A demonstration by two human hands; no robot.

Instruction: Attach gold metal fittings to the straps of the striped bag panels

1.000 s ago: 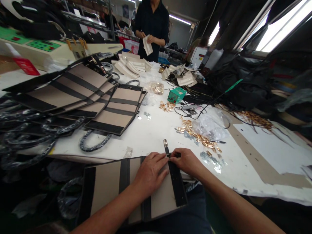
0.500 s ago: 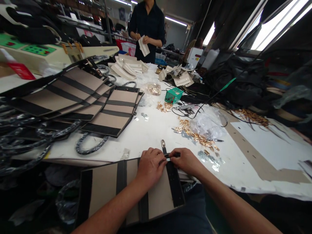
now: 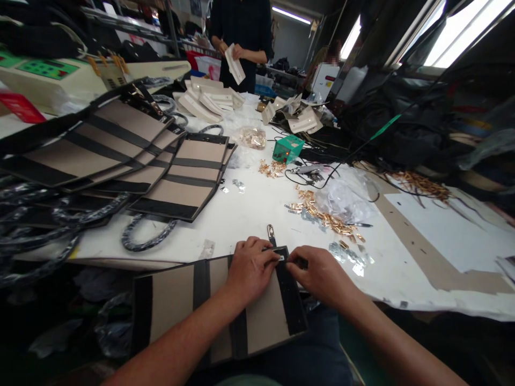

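A beige and black bag panel (image 3: 263,324) lies across my lap, its upper edge resting at the table's front. My left hand (image 3: 250,272) is closed on its upper edge, fingertips beside a small metal plate (image 3: 281,258) on the black border strip. Just to the right, my right hand (image 3: 316,269) is closed, thumb and forefinger pinched together near that plate; whatever they hold is too hidden to make out. Beyond the panel's edge, a short black strap with a metal fitting (image 3: 271,232) sticks out onto the table.
Similar panels (image 3: 197,169) with wrapped handles (image 3: 147,241) are stacked at left. Gold fittings (image 3: 322,214), silver plates (image 3: 352,254), a plastic bag (image 3: 341,195) and a green box (image 3: 288,148) lie on the white table (image 3: 241,217). Opposite, a person (image 3: 241,32) holds a pale piece (image 3: 235,64).
My right hand has drawn slightly right, away from the left fingers, uncovering the panel's upper corner and the small metal plate. The camera view has shifted a little.
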